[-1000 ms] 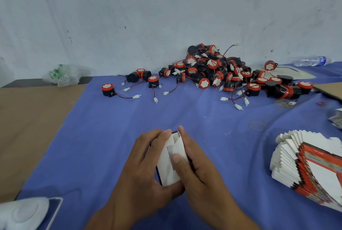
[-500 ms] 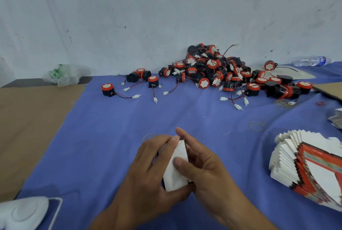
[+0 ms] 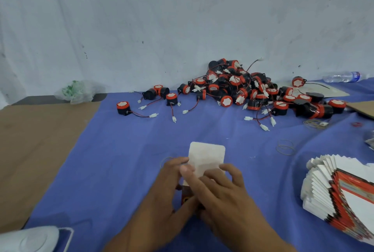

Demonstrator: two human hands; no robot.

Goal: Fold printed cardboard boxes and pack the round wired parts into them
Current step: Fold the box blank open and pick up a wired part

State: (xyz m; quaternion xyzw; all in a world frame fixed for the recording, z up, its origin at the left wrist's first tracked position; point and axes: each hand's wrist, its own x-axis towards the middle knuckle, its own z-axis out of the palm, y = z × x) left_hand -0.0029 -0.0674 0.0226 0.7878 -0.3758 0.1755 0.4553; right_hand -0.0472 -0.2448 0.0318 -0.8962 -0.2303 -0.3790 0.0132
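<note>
A small printed cardboard box [image 3: 204, 157] sits low in the middle of the blue cloth, its white flap standing open away from me. My left hand [image 3: 168, 195] grips the box from the left, thumb on the flap. My right hand [image 3: 220, 193] holds it from the right, fingers curled over the body. A bit of the red printed side shows between my hands. A pile of round black-and-red wired parts [image 3: 242, 89] lies against the wall, with a few strays such as one part [image 3: 123, 107] at the left. A fanned stack of flat boxes [image 3: 340, 193] lies at the right.
Rubber bands [image 3: 285, 146] lie on the blue cloth [image 3: 121, 160] right of the box. A plastic bottle [image 3: 344, 76] lies at the back right, a crumpled bag [image 3: 77, 90] at the back left. A white device [image 3: 30, 239] sits at the bottom left. Brown cardboard [image 3: 36, 140] covers the left.
The box's white flap has swung open and now stands up beyond my fingers. My right hand shifted from the flap onto the box body; both hands moved slightly right.
</note>
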